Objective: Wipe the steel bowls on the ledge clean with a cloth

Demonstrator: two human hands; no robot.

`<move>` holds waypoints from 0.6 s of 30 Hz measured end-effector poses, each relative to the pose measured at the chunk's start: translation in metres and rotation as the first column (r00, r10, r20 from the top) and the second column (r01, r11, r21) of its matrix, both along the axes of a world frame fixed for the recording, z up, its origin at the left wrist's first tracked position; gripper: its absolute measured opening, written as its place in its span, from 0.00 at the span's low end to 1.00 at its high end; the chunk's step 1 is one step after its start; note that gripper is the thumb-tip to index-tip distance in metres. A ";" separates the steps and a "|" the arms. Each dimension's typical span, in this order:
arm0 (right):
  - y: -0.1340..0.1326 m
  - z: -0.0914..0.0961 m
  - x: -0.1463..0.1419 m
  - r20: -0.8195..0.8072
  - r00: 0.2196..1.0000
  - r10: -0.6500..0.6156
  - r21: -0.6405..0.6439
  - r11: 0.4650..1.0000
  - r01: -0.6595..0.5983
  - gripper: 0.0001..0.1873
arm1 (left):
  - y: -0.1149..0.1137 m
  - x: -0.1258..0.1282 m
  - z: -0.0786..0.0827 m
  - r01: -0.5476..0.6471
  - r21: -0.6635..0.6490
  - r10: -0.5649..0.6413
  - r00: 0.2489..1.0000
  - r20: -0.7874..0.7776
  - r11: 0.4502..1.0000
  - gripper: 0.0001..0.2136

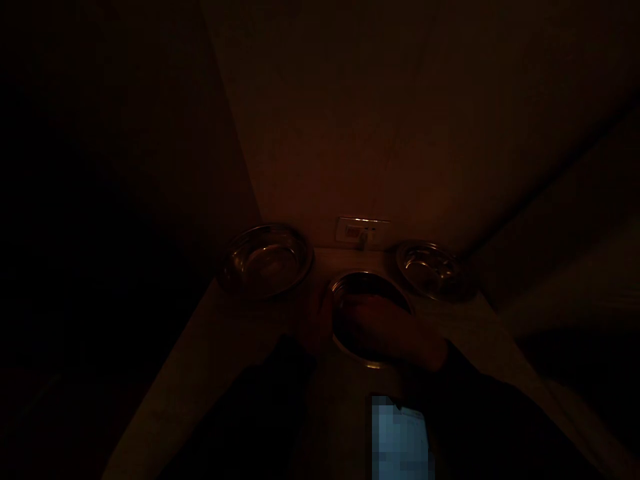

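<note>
The scene is very dark. A steel bowl stands in the middle of a pale counter. My right hand reaches into or across this bowl, its fingers lying inside; their pose is too dim to read. My left hand rests against the bowl's left rim, mostly lost in shadow. Both sleeves are dark.
A second steel bowl sits at the back left and a third at the back right. A wall switch plate is behind them. A glowing blurred screen shows at the bottom. Darkness covers the left side.
</note>
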State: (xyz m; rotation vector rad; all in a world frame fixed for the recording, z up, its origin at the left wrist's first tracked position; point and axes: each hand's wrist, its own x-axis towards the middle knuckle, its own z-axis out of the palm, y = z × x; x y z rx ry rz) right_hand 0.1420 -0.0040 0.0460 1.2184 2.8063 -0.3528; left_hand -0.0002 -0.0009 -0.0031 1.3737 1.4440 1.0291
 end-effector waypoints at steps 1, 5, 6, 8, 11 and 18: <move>-0.001 0.001 0.000 -0.003 1.000 0.022 -0.011 1.000 -0.022 0.11 | 0.000 0.000 0.000 -0.012 -0.012 0.012 1.000 -0.001 1.000 0.18; 0.002 0.000 -0.001 0.023 0.999 -0.045 0.030 0.999 0.044 0.12 | 0.000 -0.001 0.002 -0.011 -0.022 0.011 1.000 0.005 1.000 0.17; 0.004 0.000 -0.002 0.040 0.995 -0.092 0.058 0.994 0.090 0.13 | 0.000 -0.001 0.003 -0.004 -0.025 0.004 1.000 0.006 1.000 0.17; 0.006 0.000 -0.003 0.079 0.977 -0.196 0.121 0.975 0.186 0.14 | 0.000 -0.001 0.003 0.006 -0.021 -0.006 1.000 0.008 1.000 0.17; 0.005 0.005 -0.004 0.143 0.933 -0.330 0.202 0.933 0.299 0.14 | 0.000 -0.001 0.002 0.018 0.004 -0.018 1.000 0.005 1.000 0.17; -0.009 0.020 0.004 0.296 0.897 -0.328 0.183 0.941 0.283 0.12 | -0.002 0.004 0.005 -0.082 -0.034 0.081 0.996 -0.036 0.996 0.18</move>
